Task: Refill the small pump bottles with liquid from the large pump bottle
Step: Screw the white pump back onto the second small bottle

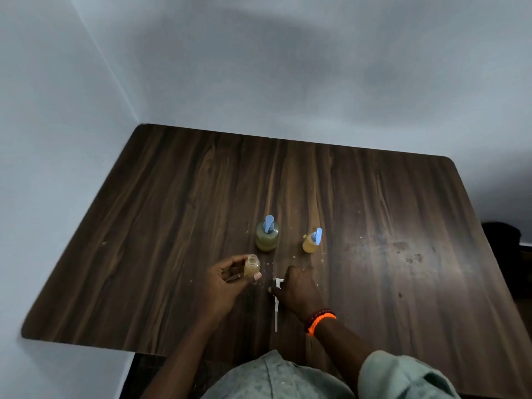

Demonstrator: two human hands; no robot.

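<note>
Three bottles on the dark wooden table: we count 1 large pump bottle w/ blue pump, centre; 1 small pump bottle, blue pump on, just to its right; 1 open small bottle, no pump, amber liquid inside, gripped upright by our left hand. Our right hand pinches 1 white pump head, its tube pointing toward us, near the open bottle. Orange wristband on the right wrist.

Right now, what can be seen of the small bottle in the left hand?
The small open bottle is clear plastic, holding amber liquid to about its shoulder. Its neck is uncapped, with no pump fitted. It stands roughly upright near the front of the wooden table; whether it rests on the surface or is lifted cannot be told. The left hand holds it, thumb across the lower front and fingers behind. Nothing else touches it.
</note>
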